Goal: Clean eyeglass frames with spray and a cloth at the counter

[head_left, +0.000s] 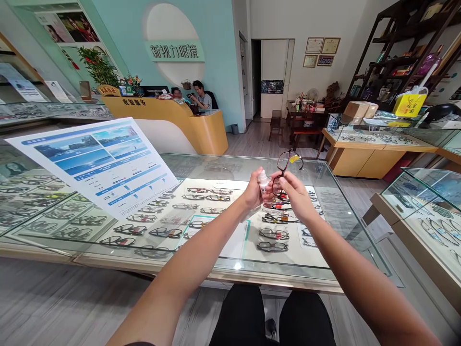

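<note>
My left hand (pixel 254 191) is closed round a small white spray bottle (pixel 263 179), its nozzle pointing up and right. My right hand (pixel 294 193) pinches a pair of dark-framed glasses (pixel 287 163) with a yellow tag on one lens. Both hands meet above the glass top of a display counter (pixel 345 211). The bottle's tip is close to the lower lens of the glasses.
Rows of eyeglass frames (pixel 201 197) lie under the glass. A large printed poster (pixel 97 163) rests on the counter at left. More glass cases (pixel 425 202) stand at right. A person sits behind the yellow reception desk (pixel 194 120) at the back. My knees show below.
</note>
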Demonstrator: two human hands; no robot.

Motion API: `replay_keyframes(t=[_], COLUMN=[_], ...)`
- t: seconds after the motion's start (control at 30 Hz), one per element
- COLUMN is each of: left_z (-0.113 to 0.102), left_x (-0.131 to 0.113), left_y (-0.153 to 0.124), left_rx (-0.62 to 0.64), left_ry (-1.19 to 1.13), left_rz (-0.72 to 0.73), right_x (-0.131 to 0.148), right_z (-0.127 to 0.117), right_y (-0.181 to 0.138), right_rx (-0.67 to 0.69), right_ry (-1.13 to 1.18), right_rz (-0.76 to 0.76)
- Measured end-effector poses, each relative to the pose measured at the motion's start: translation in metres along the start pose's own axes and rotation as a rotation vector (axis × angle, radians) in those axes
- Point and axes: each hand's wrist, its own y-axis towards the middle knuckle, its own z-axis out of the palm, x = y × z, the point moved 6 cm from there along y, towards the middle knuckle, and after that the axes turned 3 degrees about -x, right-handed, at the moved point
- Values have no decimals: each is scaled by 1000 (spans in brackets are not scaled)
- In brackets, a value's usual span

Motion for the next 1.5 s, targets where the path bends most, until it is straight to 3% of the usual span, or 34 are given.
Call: replay_keyframes(t=[0.17,0.43,0.73,1.0,1.17,1.33,1.5], left_z=[1,-12,-21,-18,-17,-11,-7], left_x=[-10,-37,-38,-32,-29,-19,-16], left_y=[-2,-4,-5,-3,-2,-2,-2], left_rx=[65,109,-162,-142,-148,-78,-78], left_ry=[73,192,385,424,401,561,572], left_rz=[48,204,256,235,223,253,278], right_x=[-3,2,-3,-5,-4,-10,-11], right_z=[-10,-11,3,7,-6,-21,-22], right_y=[4,5,-1,-1,4,8,8], right_rx=[-41,16,151,179,70,-92,-127], right_ry=[26,-212,-217,-159,-127,-15,-15], right_rz=[-4,-4,60,60,45,59,70])
